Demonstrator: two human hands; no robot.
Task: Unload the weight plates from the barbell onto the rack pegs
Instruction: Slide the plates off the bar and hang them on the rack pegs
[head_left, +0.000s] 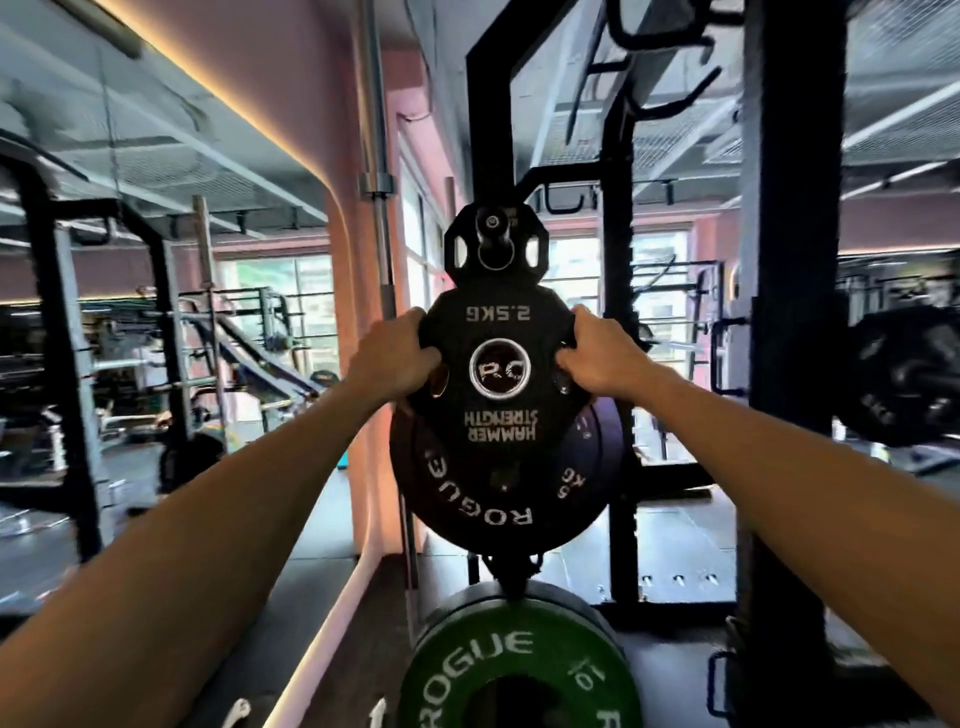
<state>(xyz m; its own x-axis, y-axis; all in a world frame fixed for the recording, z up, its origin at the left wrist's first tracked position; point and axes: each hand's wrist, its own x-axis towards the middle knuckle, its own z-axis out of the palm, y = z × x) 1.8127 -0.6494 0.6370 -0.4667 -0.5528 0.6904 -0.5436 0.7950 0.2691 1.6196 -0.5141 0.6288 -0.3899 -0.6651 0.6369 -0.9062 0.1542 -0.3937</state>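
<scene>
Two bare forearms reach forward from the bottom corners, and both hands hold one black 2.5 kg plate (500, 374) by its side cut-outs; the left hand (393, 358) curls its fingers through the left grip hole, the right hand (596, 358) does the same on the right, so each hand is closed tight on the plate's rim. That plate is held upright and face-on in front of the rack post, with its printing upside down: "2.5KG" along the top, "HAMMER STRENGTH" below the centre; its centre hole is ringed in bright metal with an "RC" badge showing in it, though whether it sits on a peg or is only held before one cannot be told. Directly behind and below it hangs one larger black Rogue plate (467, 499) marked 5 kg, with white lettering round its lower edge; a purple plate (602, 441) shows behind that on the right. Above, one small black plate (496, 244) with two handle slots hangs on a peg (491, 223). Below, one green Rogue plate (519, 670) marked 10 fills the bottom of the view. All of these sit along one black rack upright (485, 130). A bare steel barbell (376, 171) stands vertically just left of the rack; far right, a dark loaded plate (904, 379) is blurred. Further racks and windows lie behind.
</scene>
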